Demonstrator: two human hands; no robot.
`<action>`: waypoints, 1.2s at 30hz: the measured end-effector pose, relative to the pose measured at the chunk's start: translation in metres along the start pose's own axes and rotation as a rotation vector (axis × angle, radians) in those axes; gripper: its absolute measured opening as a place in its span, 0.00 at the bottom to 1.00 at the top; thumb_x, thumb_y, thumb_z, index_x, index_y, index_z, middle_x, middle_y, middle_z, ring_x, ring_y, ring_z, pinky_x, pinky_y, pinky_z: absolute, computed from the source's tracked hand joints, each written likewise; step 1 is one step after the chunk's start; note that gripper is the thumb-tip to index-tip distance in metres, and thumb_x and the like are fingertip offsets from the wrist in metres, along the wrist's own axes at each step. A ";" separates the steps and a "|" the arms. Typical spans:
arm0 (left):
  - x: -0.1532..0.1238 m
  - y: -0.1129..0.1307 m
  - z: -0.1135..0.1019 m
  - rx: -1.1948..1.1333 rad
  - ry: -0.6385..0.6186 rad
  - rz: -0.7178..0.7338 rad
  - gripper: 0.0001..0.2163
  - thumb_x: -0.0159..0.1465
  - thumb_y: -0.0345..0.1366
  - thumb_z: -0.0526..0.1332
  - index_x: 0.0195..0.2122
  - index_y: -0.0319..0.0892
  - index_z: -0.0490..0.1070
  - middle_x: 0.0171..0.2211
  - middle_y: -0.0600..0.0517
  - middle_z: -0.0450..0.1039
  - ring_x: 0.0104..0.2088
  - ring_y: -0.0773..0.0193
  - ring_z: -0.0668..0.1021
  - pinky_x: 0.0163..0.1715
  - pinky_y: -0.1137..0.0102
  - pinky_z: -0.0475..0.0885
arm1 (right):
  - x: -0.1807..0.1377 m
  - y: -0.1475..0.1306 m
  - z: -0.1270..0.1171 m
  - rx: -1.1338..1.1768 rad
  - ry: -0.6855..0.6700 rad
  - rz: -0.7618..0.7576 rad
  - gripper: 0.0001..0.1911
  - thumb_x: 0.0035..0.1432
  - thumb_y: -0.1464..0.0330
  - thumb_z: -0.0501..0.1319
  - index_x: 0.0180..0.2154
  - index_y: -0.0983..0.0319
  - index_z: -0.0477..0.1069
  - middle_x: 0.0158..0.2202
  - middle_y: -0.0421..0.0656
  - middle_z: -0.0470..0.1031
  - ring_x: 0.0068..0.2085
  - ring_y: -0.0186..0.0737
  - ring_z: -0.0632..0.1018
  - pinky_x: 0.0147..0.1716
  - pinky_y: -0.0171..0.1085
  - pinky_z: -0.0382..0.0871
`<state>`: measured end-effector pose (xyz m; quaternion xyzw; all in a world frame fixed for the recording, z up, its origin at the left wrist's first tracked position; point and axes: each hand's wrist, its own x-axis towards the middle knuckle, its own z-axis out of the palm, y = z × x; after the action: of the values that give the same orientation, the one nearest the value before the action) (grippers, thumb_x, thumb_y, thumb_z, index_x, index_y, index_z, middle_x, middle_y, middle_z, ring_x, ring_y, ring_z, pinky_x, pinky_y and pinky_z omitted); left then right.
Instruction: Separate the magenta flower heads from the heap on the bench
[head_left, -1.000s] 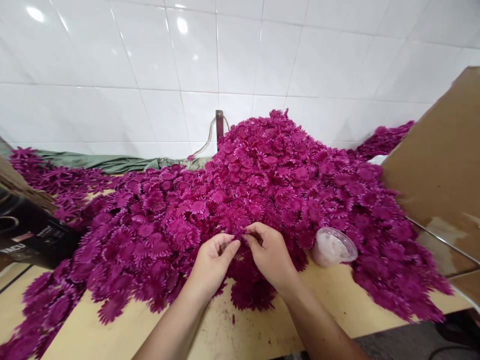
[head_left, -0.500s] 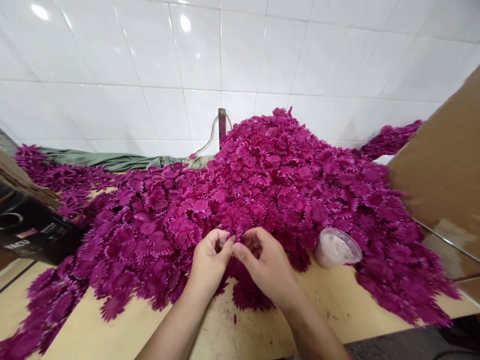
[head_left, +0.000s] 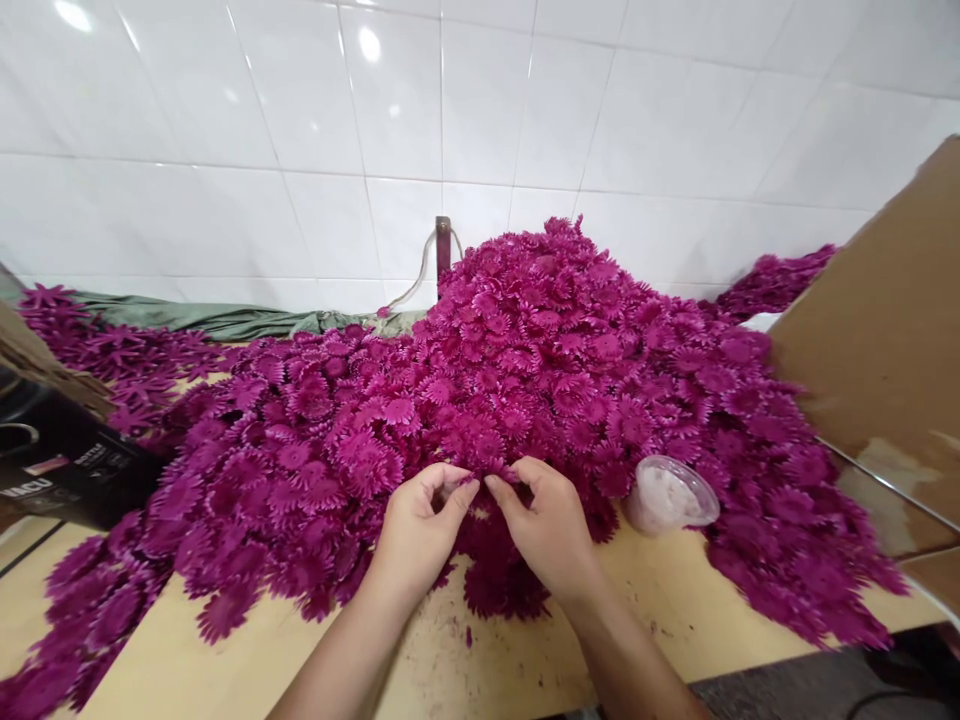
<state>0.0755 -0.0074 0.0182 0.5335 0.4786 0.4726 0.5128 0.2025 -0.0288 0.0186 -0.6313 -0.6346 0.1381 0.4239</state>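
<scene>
A big heap of magenta artificial flower pieces [head_left: 525, 340] with fringed petals spreads over the table. At its front edge my left hand [head_left: 424, 520] pinches thumb against fingers on a magenta flower piece [head_left: 491, 470]. My right hand [head_left: 544, 520] pinches the same small piece from the other side, thumb and fingertips pressed together. Its outline blends into the heap behind, so its exact shape is hard to make out. Below and between my wrists lie loose flower pieces [head_left: 502, 585] on the tabletop [head_left: 480, 670].
A clear plastic tub [head_left: 671, 495] with whitish contents stands right of my hands. A black box [head_left: 67, 460] leans at the left, and a cardboard sheet [head_left: 877, 340] rises at the right. Green cloth [head_left: 225, 318] lies along the white tiled wall [head_left: 300, 120].
My thumbs have moved slightly apart, and my right hand has shifted a little to the right. The camera view has turned very slightly.
</scene>
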 end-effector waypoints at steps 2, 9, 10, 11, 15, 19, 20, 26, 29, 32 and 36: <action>0.000 0.000 0.000 -0.010 -0.003 -0.002 0.05 0.47 0.35 0.63 0.21 0.40 0.71 0.18 0.56 0.69 0.22 0.69 0.70 0.25 0.75 0.64 | -0.001 0.000 0.001 -0.003 0.002 0.025 0.14 0.51 0.66 0.54 0.17 0.61 0.57 0.18 0.36 0.60 0.22 0.32 0.62 0.22 0.33 0.55; 0.000 0.003 0.001 -0.099 -0.043 -0.056 0.08 0.44 0.38 0.66 0.19 0.39 0.70 0.16 0.57 0.66 0.19 0.71 0.66 0.22 0.76 0.62 | 0.002 0.000 0.000 0.243 -0.100 0.165 0.17 0.50 0.61 0.56 0.17 0.61 0.54 0.18 0.34 0.53 0.22 0.30 0.57 0.21 0.31 0.52; -0.001 0.003 0.002 -0.108 -0.045 -0.062 0.09 0.44 0.39 0.66 0.19 0.39 0.70 0.16 0.57 0.65 0.19 0.72 0.65 0.22 0.76 0.62 | 0.002 -0.001 -0.001 0.292 -0.116 0.179 0.17 0.49 0.61 0.56 0.17 0.61 0.53 0.18 0.34 0.52 0.22 0.29 0.57 0.21 0.31 0.51; -0.001 0.002 0.003 -0.119 -0.046 -0.071 0.09 0.44 0.39 0.66 0.19 0.39 0.70 0.15 0.58 0.65 0.18 0.72 0.65 0.21 0.76 0.61 | 0.003 -0.002 -0.001 0.335 -0.131 0.193 0.17 0.49 0.61 0.56 0.17 0.61 0.53 0.18 0.34 0.51 0.21 0.29 0.56 0.20 0.31 0.50; -0.001 0.002 0.003 -0.190 -0.024 -0.142 0.11 0.44 0.40 0.65 0.18 0.39 0.67 0.14 0.60 0.62 0.17 0.74 0.62 0.18 0.78 0.58 | 0.004 -0.005 -0.003 0.443 -0.145 0.176 0.18 0.50 0.61 0.56 0.18 0.61 0.50 0.19 0.33 0.47 0.21 0.28 0.53 0.20 0.30 0.49; -0.001 0.002 0.002 -0.248 0.002 -0.188 0.12 0.44 0.41 0.65 0.20 0.39 0.66 0.14 0.59 0.64 0.17 0.74 0.64 0.19 0.78 0.59 | 0.003 -0.002 -0.007 0.595 -0.286 0.082 0.14 0.54 0.62 0.52 0.21 0.61 0.53 0.21 0.35 0.52 0.24 0.29 0.56 0.23 0.30 0.54; -0.001 0.002 0.002 -0.255 -0.001 -0.193 0.12 0.43 0.41 0.65 0.20 0.39 0.66 0.14 0.59 0.64 0.17 0.73 0.65 0.19 0.78 0.60 | 0.003 0.000 -0.008 0.615 -0.306 0.082 0.14 0.54 0.62 0.52 0.22 0.61 0.53 0.21 0.35 0.52 0.24 0.29 0.57 0.23 0.30 0.54; -0.002 0.001 0.005 -0.340 -0.002 -0.198 0.11 0.42 0.39 0.66 0.20 0.38 0.67 0.14 0.59 0.66 0.16 0.75 0.65 0.18 0.79 0.60 | 0.002 -0.001 -0.007 0.566 -0.191 0.131 0.19 0.50 0.62 0.56 0.17 0.61 0.49 0.17 0.33 0.49 0.21 0.27 0.53 0.19 0.30 0.49; -0.003 0.001 0.008 -0.404 0.022 -0.213 0.11 0.41 0.37 0.67 0.20 0.38 0.67 0.13 0.59 0.65 0.15 0.75 0.64 0.16 0.79 0.59 | 0.001 -0.007 -0.002 0.653 -0.186 0.170 0.20 0.47 0.62 0.60 0.16 0.61 0.50 0.16 0.32 0.49 0.20 0.26 0.53 0.19 0.30 0.48; 0.000 0.000 0.006 -0.464 0.041 -0.246 0.09 0.40 0.34 0.66 0.20 0.38 0.67 0.13 0.59 0.65 0.14 0.75 0.64 0.15 0.79 0.58 | 0.000 -0.007 -0.003 0.789 -0.217 0.187 0.18 0.46 0.62 0.62 0.16 0.63 0.57 0.16 0.33 0.52 0.20 0.26 0.54 0.19 0.30 0.49; 0.010 0.002 -0.010 -0.547 0.308 -0.291 0.04 0.42 0.28 0.60 0.20 0.39 0.64 0.13 0.59 0.64 0.15 0.74 0.66 0.14 0.79 0.59 | 0.002 0.002 -0.021 1.063 -0.024 0.165 0.16 0.43 0.57 0.63 0.18 0.61 0.63 0.16 0.33 0.57 0.19 0.27 0.57 0.19 0.30 0.53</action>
<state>0.0665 0.0035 0.0206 0.2251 0.4770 0.5803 0.6205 0.2185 -0.0343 0.0304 -0.3757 -0.4304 0.4804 0.6655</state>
